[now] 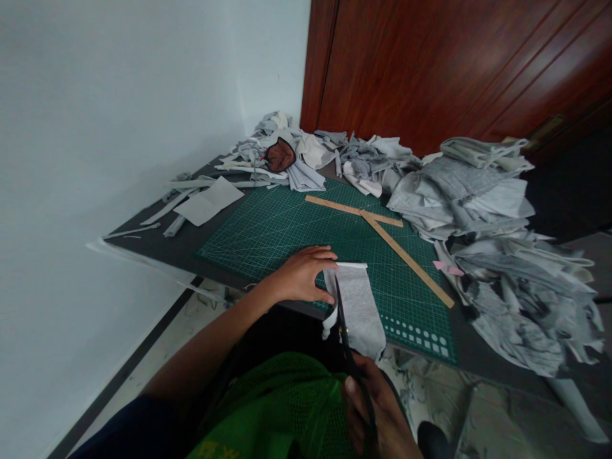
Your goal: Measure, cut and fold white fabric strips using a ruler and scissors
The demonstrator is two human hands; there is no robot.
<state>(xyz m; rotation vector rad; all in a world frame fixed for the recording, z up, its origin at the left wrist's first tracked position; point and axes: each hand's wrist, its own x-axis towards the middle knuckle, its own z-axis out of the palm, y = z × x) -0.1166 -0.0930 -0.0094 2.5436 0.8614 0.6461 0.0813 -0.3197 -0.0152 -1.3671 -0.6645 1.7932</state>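
Note:
A piece of light grey fabric (359, 299) lies over the near edge of the green cutting mat (268, 223), its lower part hanging past the table edge. My right hand (375, 408) is closed around the handles of black scissors (345, 335), whose blades point away from me along the fabric's left side. A narrow strip hangs to the left of the blades. My left hand (308, 274) lies on the mat at the fabric's left edge, fingers stretched out, thumb touching the cloth. Whether the thumb pinches the strip is hard to see.
Two wooden rulers (406, 258) lie crossed on the mat. Grey fabric piles (461, 191) crowd the right and back of the table, with a brown cloth piece (280, 155) among scraps. A pale sheet (209, 201) lies at left. A white wall (143, 95) and red-brown door (430, 64) stand behind.

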